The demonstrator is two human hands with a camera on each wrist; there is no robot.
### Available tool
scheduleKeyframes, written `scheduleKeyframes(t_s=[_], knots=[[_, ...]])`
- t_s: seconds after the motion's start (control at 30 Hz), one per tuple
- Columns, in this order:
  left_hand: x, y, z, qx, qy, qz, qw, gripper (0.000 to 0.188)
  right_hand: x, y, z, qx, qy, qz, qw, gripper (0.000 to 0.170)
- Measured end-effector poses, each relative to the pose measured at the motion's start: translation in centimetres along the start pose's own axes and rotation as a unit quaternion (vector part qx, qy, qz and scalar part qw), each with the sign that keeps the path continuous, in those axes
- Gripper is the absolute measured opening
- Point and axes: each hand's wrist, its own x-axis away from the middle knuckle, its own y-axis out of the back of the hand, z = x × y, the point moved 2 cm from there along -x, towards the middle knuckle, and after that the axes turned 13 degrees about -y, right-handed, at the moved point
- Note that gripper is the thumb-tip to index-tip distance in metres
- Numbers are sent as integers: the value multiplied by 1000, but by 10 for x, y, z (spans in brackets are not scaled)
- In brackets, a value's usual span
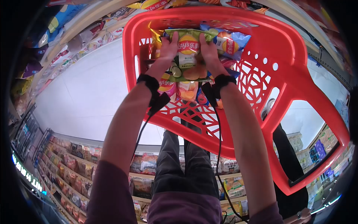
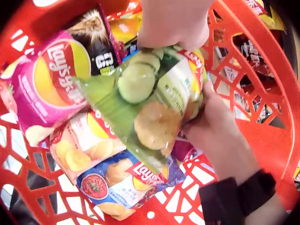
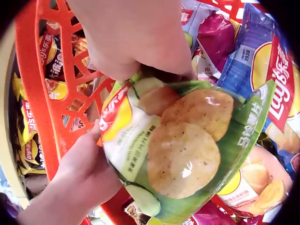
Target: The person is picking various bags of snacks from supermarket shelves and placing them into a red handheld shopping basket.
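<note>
A green Lay's potato chip bag [image 1: 188, 59] with cucumber slices and chips printed on it lies between both hands, over the red shopping basket [image 1: 287, 48]. My left hand [image 1: 168, 49] holds the bag's left side, and my right hand [image 1: 209, 51] grips the opposite side. The right wrist view shows the bag's printed face [image 3: 185, 154] turned toward the camera. Below it in the left wrist view are a magenta Lay's bag [image 2: 56, 77], a pink one [image 2: 86, 145] and a blue one [image 2: 124, 180]. Some fingers are hidden behind the bag.
Another blue chip bag [image 1: 228, 44] sits at the basket's right inside. The basket's handle [image 1: 324, 160] stretches to the lower right. Snack shelves [image 1: 74, 160] run along the lower left, with more chip bags [image 3: 30, 136] beyond the rim. A person's hand [image 1: 300, 216] appears at bottom right.
</note>
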Motion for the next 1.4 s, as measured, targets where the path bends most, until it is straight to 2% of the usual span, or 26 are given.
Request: scheduleKeyframes(t_s=[0.1, 0.13, 0.2, 0.27, 0.3, 0.33, 0.43, 0.5, 0.53, 0.63, 0.67, 0.77, 0.8, 0.9, 0.93, 1.03, 1.07, 1.17, 1.27, 1.3, 1.33, 1.37, 1.4], knots=[[-2, -16, 14, 14, -93, -143, 985, 66, -19, -1, -5, 63, -41, -7, 997, 73], [-6, -19, 20, 3, -117, -155, 981, 65, -23, -1, -9, 39, -29, 25, 999, 82], [-6, -21, 29, -19, -162, -178, 970, 62, -13, 11, -1, 15, -64, 41, 997, 81], [7, -12, 27, -23, -191, -155, 969, 60, -8, 16, 5, -23, -130, 76, 988, 78], [11, -5, 22, -25, -209, -144, 967, 58, 6, 18, 8, -18, -88, 63, 994, 77], [10, 1, 38, 25, -238, -94, 966, 60, 33, 24, 10, -15, -43, 50, 998, 77], [58, 35, 27, -70, -179, -6, 981, 72, 68, 25, -9, 8, 64, -2, 998, 84], [87, 43, 33, -181, -304, 15, 935, 79, 100, 25, -15, 35, 172, -42, 984, 78], [99, 48, 15, -233, -372, 57, 897, 87, 106, 29, -16, 68, 101, 51, 991, 72], [105, 38, 24, -450, -455, 192, 744, 91, 77, 13, -50, 216, 264, -51, 939, 70], [101, 34, 27, -457, -432, 192, 753, 92, 68, 14, -52, 228, 252, -17, 940, 72], [97, 39, 3, -333, -412, 199, 824, 93, 96, 37, 5, 270, 362, -96, 887, 71], [92, 38, -11, -359, -420, 186, 813, 100, 98, 43, 18, 326, 376, -85, 863, 83], [65, 39, -33, -367, -498, 177, 766, 110, 98, 52, 40, 388, 506, 5, 770, 99], [52, 38, -30, -393, -489, 217, 748, 122, 90, 52, 37, 430, 492, 62, 754, 110], [31, 27, -14, -464, -480, 249, 702, 128, 68, 58, 20, 484, 466, 99, 734, 115], [29, 23, -8, -480, -476, 246, 695, 134, 57, 56, 13, 480, 471, 100, 733, 122], [33, 18, -7, -513, -451, 217, 698, 136, 52, 47, 9, 522, 465, 66, 712, 127], [38, 20, -15, -546, -433, 218, 684, 135, 72, 43, 19, 561, 463, 36, 685, 120], [43, 21, -16, -519, -450, 225, 691, 133, 78, 41, 23, 576, 465, 18, 672, 118], [53, 23, -15, -491, -465, 234, 698, 131, 81, 39, 26, 516, 496, 62, 696, 107], [58, 28, -12, -465, -478, 243, 705, 129, 81, 41, 19, 542, 490, 65, 680, 105], [61, 29, 6, -512, -471, 261, 669, 121, 81, 46, 3, 566, 485, 70, 663, 103]])
